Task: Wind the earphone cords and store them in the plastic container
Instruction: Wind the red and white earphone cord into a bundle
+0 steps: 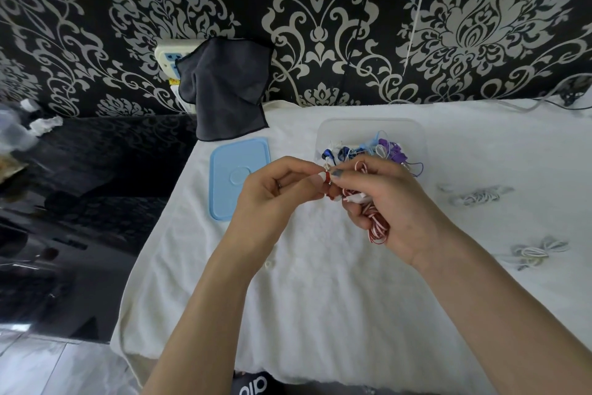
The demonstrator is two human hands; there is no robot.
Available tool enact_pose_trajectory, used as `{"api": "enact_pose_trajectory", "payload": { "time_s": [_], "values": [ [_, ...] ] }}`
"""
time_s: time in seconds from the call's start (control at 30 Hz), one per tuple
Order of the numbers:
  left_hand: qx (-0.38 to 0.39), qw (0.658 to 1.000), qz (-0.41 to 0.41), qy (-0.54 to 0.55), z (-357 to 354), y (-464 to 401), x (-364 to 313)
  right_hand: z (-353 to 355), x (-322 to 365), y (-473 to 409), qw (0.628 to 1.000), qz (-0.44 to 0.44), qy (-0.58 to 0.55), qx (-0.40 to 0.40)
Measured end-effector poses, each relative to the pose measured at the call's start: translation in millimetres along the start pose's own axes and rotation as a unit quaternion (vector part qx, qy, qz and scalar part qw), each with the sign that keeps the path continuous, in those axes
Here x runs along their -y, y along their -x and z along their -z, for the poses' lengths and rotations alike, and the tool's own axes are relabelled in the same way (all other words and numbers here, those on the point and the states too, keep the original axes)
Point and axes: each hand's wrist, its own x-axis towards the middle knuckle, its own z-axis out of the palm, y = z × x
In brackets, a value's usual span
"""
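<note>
**Mia:** Earphone cords come last then, if we go from big to small. What is the biggest thing?

**Ben:** The black wall with curly silver flowers (352, 26). Next is the fluffy white towel (320, 298) spread over the table. A shiny black table top (96, 186) sits to the left of it.

**Mia:** What is smaller than those?

**Ben:** A dark grey cloth (224, 90) hangs on the wall over a cream plug socket (166, 58). The clear plastic container (413, 135) stands on the towel near the wall. It is open. Its flat light blue plastic lid (238, 177) lies on the towel just to the left, apart from it.

**Mia:** What is in the box?

**Ben:** A heap of blue, white and purple earphones (378, 148).

**Mia:** And the hands?

**Ben:** They are held up in front of the box. The right hand (384, 202) has its fingers curled round a wound red and white striped earphone cord (378, 225). Loops stick out from the bottom of the hand. The left hand (272, 193) pinches the red and white earbud end (326, 176) with its thumb and finger. The right thumb touches that end too.

**Mia:** Any more cords?

**Ben:** Yes. Two small white wound earphone bundles lie on the towel to the right, well apart from the box. One bundle (477, 196) is farther away and the other bundle (531, 253) is closer to us
</note>
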Motion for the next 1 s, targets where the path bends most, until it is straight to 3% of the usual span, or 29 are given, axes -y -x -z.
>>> {"api": "enact_pose_trajectory", "payload": {
  "time_s": [1.0],
  "values": [
    [-0.027,0.999,0.021,0.013,0.4,-1.5,0.9,-4.2,0.5,7.5,0.996,0.064,0.059,-0.003]
  ]
}}
